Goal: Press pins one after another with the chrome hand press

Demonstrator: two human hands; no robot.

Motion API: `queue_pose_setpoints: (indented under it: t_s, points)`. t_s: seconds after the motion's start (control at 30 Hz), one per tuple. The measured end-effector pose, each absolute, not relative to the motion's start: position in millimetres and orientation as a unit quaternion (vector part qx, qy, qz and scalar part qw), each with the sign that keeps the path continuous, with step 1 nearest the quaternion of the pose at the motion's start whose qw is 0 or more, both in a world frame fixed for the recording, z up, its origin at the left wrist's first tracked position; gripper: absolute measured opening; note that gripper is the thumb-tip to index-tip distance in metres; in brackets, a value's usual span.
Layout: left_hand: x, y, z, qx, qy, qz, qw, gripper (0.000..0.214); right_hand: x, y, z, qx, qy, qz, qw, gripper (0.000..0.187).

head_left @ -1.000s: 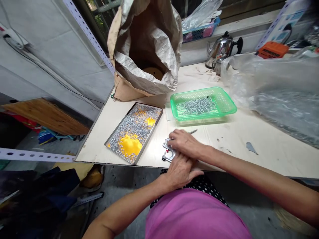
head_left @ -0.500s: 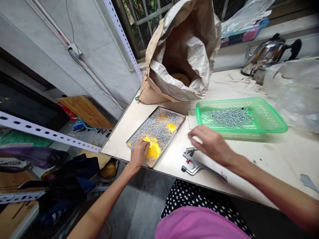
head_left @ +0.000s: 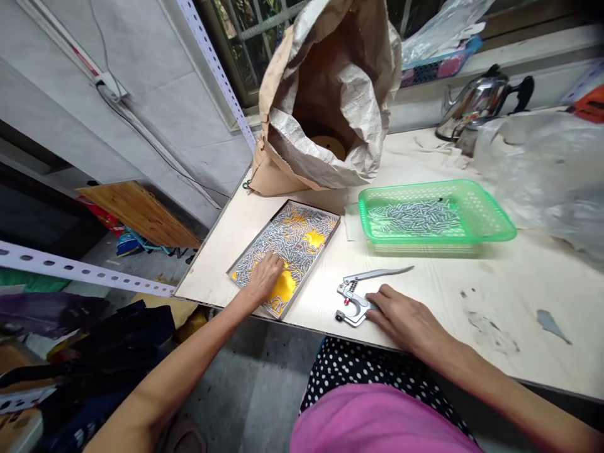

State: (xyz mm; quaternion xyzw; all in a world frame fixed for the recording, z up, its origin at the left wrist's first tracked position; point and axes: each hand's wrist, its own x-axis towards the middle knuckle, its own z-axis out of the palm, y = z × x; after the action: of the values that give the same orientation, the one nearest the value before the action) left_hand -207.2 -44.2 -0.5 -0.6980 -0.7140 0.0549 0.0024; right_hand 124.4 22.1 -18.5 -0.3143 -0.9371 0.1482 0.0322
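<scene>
My left hand (head_left: pixel 267 277) is over a shallow tray (head_left: pixel 307 270) of small silvery metal pins (head_left: pixel 292 242), with yellow bottom showing in patches. Its fingers are curled down among the pins; what they pinch, if anything, is hidden. My right hand (head_left: pixel 401 313) is closed around the lower handle of metal pliers (head_left: pixel 361 308) lying on the table near its front edge. The pliers have a C-shaped jaw, a spring and a red part, and their upper handle stands spread apart. Behind my right hand, a green plastic basket (head_left: pixel 504 233) holds more such pins.
A large open brown paper sack (head_left: pixel 283 170) stands behind the tray. At the back right are a metal kettle (head_left: pixel 476 100) and a clear plastic bag (head_left: pixel 542 170). A grey scrap (head_left: pixel 552 326) lies on the table (head_left: pixel 438 286) at the right.
My right hand has come down from above the pliers and now grips their lower handle. My left hand stays in the tray, its fingers slightly shifted. The whole view has swung a little right.
</scene>
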Motion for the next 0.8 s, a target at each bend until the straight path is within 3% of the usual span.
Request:
queue_pose_setpoints:
  t_s: [0.13, 0.23, 0.37, 0.5, 0.63, 0.8]
  points:
    - [-200, -41, 10, -0.688, -0.724, 0.045, 0.008, 0.021, 125, 17, -17, -0.321, -0.938, 0.135, -0.004, 0.015]
    - [-176, -46, 19, -0.666, -0.742, -0.08, -0.008, 0.015, 134, 22, -12, -0.304, -0.944, 0.128, -0.012, 0.013]
    - [-126, -56, 25, -0.638, -0.722, -0.207, -0.174, 0.018, 141, 24, -16, -0.308, -0.941, 0.138, 0.008, 0.012]
    - [-90, -56, 16, -0.603, -0.7, -0.231, -0.305, 0.02, 141, 24, -24, -0.306, -0.943, 0.132, 0.019, 0.014]
    - [-80, -45, 4, -0.44, -0.715, -0.241, -0.486, 0.029, 142, 22, -23, -0.305, -0.943, 0.131, 0.023, 0.014]
    - [-78, -34, -2, -0.399, -0.729, -0.222, -0.509, 0.041, 146, 20, -23, -0.299, -0.942, 0.144, 0.048, 0.018]
